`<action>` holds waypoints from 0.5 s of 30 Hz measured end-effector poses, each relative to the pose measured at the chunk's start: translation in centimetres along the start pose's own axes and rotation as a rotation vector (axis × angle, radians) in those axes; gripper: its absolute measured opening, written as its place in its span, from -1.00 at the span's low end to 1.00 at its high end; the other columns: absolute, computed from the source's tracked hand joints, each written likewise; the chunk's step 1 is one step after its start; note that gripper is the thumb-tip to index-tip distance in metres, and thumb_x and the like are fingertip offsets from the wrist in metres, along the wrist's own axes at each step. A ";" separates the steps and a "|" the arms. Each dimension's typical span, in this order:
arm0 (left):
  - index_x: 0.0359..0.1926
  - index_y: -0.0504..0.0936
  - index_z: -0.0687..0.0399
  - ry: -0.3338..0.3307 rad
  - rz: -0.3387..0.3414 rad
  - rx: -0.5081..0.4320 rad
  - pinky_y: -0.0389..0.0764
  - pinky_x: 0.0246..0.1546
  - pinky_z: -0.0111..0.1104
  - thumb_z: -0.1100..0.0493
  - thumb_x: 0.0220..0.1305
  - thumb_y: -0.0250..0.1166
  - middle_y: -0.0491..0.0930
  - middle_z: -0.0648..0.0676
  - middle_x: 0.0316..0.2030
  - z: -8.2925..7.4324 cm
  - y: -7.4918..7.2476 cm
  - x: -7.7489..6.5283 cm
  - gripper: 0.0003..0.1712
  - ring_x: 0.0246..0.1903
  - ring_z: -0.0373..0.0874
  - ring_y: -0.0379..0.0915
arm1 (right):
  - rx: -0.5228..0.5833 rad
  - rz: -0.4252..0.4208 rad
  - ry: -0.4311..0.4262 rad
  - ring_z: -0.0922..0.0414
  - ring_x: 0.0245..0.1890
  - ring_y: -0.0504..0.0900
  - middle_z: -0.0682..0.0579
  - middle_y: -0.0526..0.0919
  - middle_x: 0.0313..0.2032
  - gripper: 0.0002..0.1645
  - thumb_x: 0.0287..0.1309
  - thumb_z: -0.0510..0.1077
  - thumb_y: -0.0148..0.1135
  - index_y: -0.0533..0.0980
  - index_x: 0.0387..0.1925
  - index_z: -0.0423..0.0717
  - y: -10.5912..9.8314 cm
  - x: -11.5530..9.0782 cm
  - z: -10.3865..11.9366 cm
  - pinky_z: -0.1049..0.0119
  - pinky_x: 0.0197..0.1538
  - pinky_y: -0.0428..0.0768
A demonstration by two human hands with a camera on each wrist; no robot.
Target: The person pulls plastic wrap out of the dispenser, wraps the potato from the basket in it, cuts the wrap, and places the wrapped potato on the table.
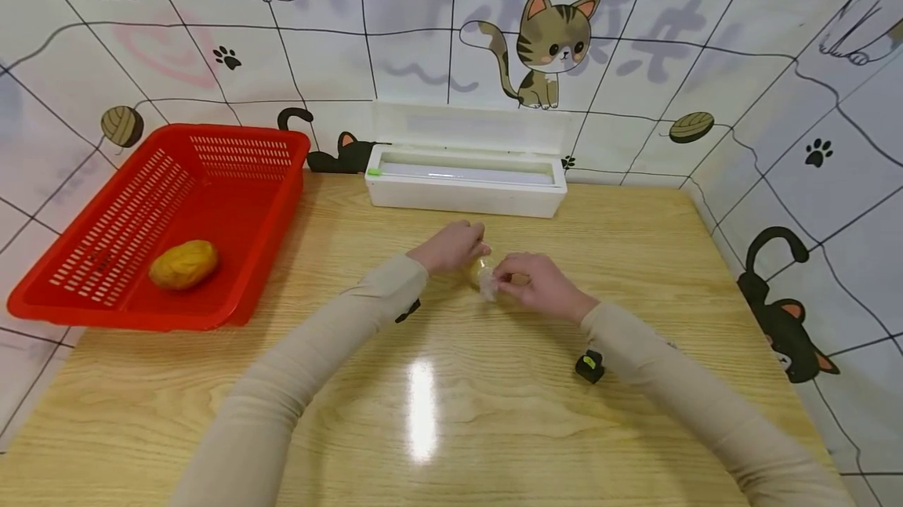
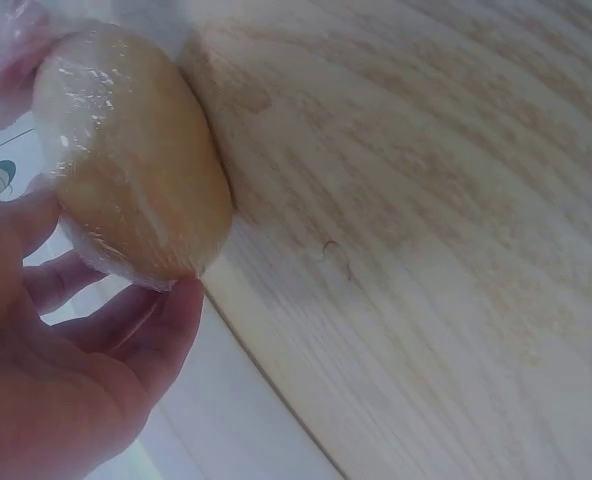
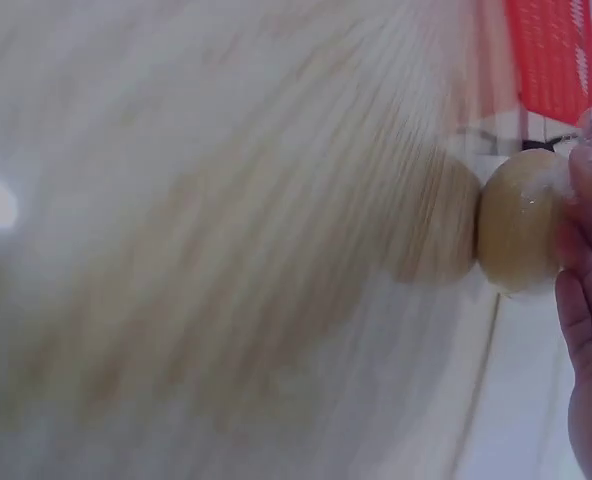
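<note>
A pale yellow, oval potato (image 2: 146, 165) in clear cling film rests on the wooden table between the two hands. My left hand (image 1: 455, 247) holds it at one end, thumb and fingertips on the wrapped surface in the left wrist view. From the other side my right hand (image 1: 542, 285) pinches the gathered end of the cling film (image 1: 487, 286), beside the potato (image 3: 521, 225). In the head view the fingers hide much of the potato.
A red basket (image 1: 271, 225) at the left contains another yellow potato (image 1: 184, 265). At the back stands a long white box (image 1: 466, 195) with its lid raised and a roll inside. The wall behind carries cat drawings.
</note>
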State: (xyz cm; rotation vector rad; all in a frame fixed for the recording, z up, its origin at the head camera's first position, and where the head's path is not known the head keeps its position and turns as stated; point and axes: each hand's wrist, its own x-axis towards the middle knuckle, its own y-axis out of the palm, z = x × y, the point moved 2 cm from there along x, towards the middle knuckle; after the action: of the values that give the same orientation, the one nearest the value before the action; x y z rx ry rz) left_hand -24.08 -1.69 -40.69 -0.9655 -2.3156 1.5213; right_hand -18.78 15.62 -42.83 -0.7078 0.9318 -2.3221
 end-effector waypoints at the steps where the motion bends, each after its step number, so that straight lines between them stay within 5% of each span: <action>1: -0.09 0.43 0.23 -0.006 -0.001 -0.002 0.47 -0.26 -0.32 0.03 0.48 0.01 0.47 0.12 -0.26 0.0 0.0 0.0 -0.69 -0.28 -0.08 0.39 | 0.064 -0.009 0.051 0.16 -0.31 0.59 0.02 0.66 -0.35 -0.87 0.08 -0.39 0.34 0.65 -0.32 -0.16 0.0 -0.1 -0.2 0.20 -0.17 0.58; 8: -0.07 0.41 0.23 0.002 0.003 0.049 0.47 -0.15 -0.22 0.02 0.49 0.01 0.47 0.18 -0.17 -0.6 0.2 0.0 -0.68 -0.16 0.02 0.41 | 0.255 -0.040 0.208 0.11 -0.28 0.56 -0.05 0.67 -0.32 -0.92 0.11 -0.36 0.33 0.65 -0.33 -0.19 0.3 -0.5 -1.0 0.14 -0.13 0.54; 15: -0.06 0.40 0.23 -0.020 -0.030 0.076 0.50 -0.21 -0.23 0.09 0.51 0.00 0.46 0.21 -0.19 -0.5 0.2 -0.2 -0.73 -0.20 0.03 0.42 | 0.348 -0.138 0.441 0.17 -0.45 0.51 0.02 0.64 -0.47 -0.94 0.10 -0.31 0.35 0.65 -0.36 -0.27 0.6 -0.4 -0.3 0.39 -0.39 0.47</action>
State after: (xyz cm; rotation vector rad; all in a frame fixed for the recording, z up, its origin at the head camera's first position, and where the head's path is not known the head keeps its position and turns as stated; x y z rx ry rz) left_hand -23.62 -1.38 -40.60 -0.8967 -2.2576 1.6018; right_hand -18.48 15.67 -43.58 -0.1192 0.6356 -2.7285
